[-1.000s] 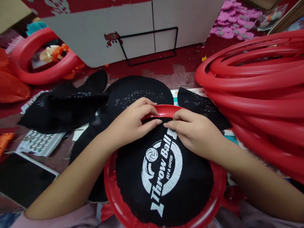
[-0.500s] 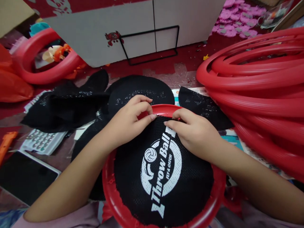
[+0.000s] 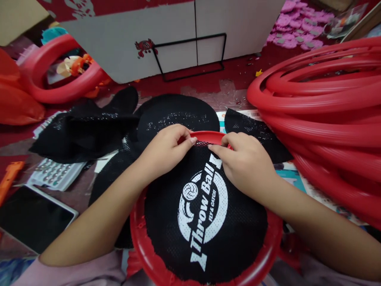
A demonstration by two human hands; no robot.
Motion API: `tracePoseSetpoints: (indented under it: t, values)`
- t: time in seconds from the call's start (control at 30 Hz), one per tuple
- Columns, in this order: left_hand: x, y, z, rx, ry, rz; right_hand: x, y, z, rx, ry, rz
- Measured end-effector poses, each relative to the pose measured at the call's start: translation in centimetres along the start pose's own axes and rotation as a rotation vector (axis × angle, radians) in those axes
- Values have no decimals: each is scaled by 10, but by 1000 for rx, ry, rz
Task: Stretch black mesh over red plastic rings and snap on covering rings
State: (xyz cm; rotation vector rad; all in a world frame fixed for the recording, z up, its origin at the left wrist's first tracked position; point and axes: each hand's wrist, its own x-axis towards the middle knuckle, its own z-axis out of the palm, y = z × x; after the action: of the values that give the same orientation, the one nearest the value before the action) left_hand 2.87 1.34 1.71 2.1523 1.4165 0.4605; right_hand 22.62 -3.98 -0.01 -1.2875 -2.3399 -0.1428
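Mesh disc (image 3: 205, 206) edge pinched onto red ring's (image 3: 143, 246) far rim by both hands (image 3: 166, 153) (image 3: 242, 167).

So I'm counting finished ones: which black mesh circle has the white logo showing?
The mesh circle stretched in the red ring under both hands; the loose ones behind show none.

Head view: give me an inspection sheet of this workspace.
Surface: red floor, worn patches.
Job's things: red ring covered with printed black mesh.
Clutter: loose mesh pieces, calculator, tablet, orange tool.
Hands: left hand and right hand pinch mesh at the ring's far edge.
Cables: nothing seen.
Surroundings: stacked red rings, white board, pink pieces.
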Motion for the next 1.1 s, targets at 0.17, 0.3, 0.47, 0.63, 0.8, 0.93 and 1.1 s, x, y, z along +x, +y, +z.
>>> tracePoseSetpoints:
  t: [0.17, 0.3, 0.47, 0.63, 0.8, 0.93, 1.1]
  values:
    - [-1, -4, 0, -65, -21, 11, 0, 2, 0, 1, -8, 3]
    - [-1, -3, 0, -64, -9, 8, 0, 3, 1, 5, 1, 10]
    - [-1, -2, 2, -69, 10, 8, 1, 7, 7, 47, 20, -2]
    - [-2, -4, 2, -70, 25, 50, 3, 9, 11, 70, 38, -17]
    - [-3, -4, 2, -66, 32, 72, 5, 11, 13, 12, 54, -38]
    - [-4, -3, 2, -46, 37, 67, 7, 11, 16, -58, 22, -41]
    - [-4, -4, 3, -38, 45, 92, 7, 11, 18, -109, 1, -61]
